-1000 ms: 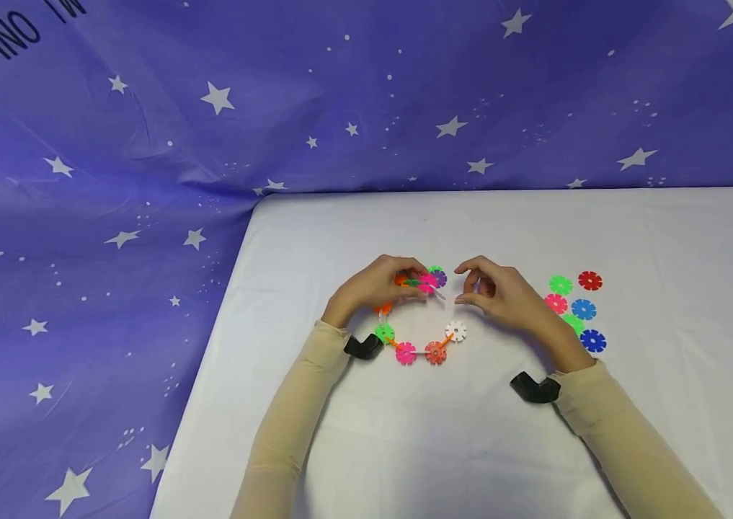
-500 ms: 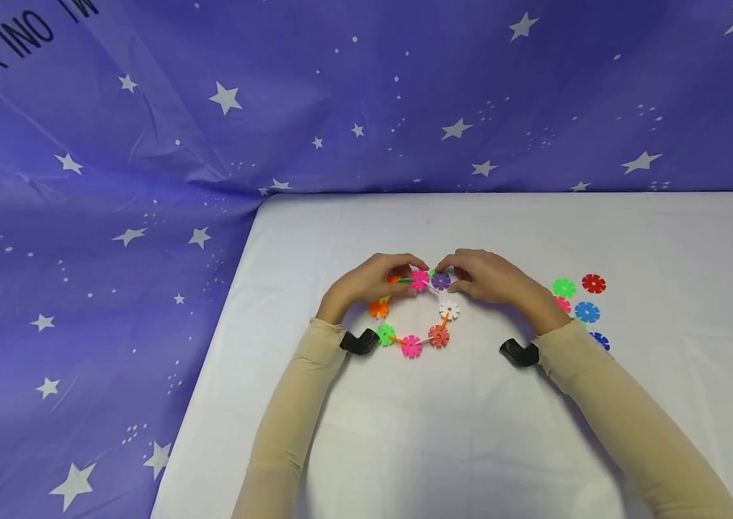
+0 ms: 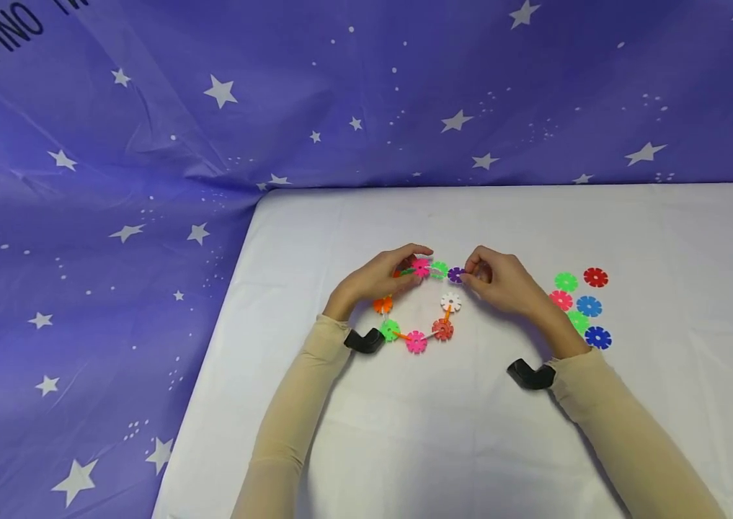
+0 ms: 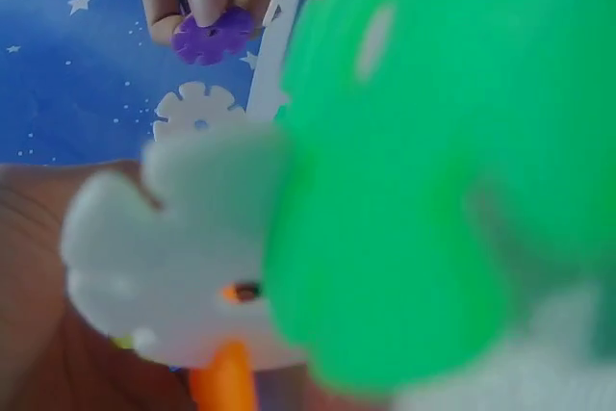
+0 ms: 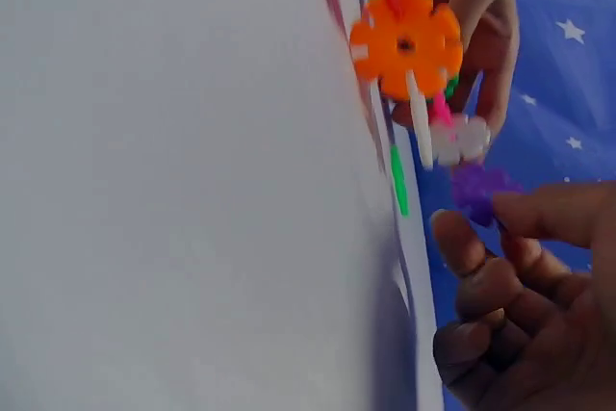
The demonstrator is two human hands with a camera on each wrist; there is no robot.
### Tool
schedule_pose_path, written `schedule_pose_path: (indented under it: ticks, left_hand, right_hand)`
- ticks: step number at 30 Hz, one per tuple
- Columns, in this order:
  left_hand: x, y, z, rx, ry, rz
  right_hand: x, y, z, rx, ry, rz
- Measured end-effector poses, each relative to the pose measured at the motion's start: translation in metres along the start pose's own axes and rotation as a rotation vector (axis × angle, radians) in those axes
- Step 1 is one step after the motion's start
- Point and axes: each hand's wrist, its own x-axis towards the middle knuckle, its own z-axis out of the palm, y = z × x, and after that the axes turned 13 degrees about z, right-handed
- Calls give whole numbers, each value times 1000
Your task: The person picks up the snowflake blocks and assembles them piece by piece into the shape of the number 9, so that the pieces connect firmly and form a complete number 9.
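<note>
Notched plastic snowflake discs are linked edge to edge in a curved chain. My left hand [image 3: 384, 274] grips the chain at its upper left, fingers curled by a pink disc [image 3: 421, 268]. A light green disc [image 3: 440, 269] shows just right of the pink one. Farther right, my right hand [image 3: 501, 280] pinches a purple disc [image 3: 455, 274] between thumb and fingers; the right wrist view shows the purple disc [image 5: 478, 192] close to a whitish disc [image 5: 462, 140]. Below it, a white disc [image 3: 450, 302] forms the chain's other end, apart from the purple one.
Several loose discs lie on the right, among them a red disc [image 3: 596, 277], a light blue disc [image 3: 589, 306] and a dark blue disc [image 3: 597, 337]. White cloth covers the table [image 3: 353, 432], and a purple star-patterned curtain [image 3: 314, 86] hangs behind and left.
From bare fingertips a second ago, my right hand has come to the purple disc, pinched it and drawn it slightly right. The green disc behind it now shows more fully. My left hand keeps its grip.
</note>
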Motion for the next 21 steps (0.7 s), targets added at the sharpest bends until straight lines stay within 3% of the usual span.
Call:
schedule_pose_path:
  ticks: [4,7,21]
  left_hand:
    - [1,2,2,-37,3,10]
    - [2,4,4,-59,8,5]
    - [5,7,7,-99,33,-11]
  right_hand:
    - [-5,2,6,245,-58,101]
    - [-6,1,9,341,-89,129]
    - [-7,-5,5,359,-119,190]
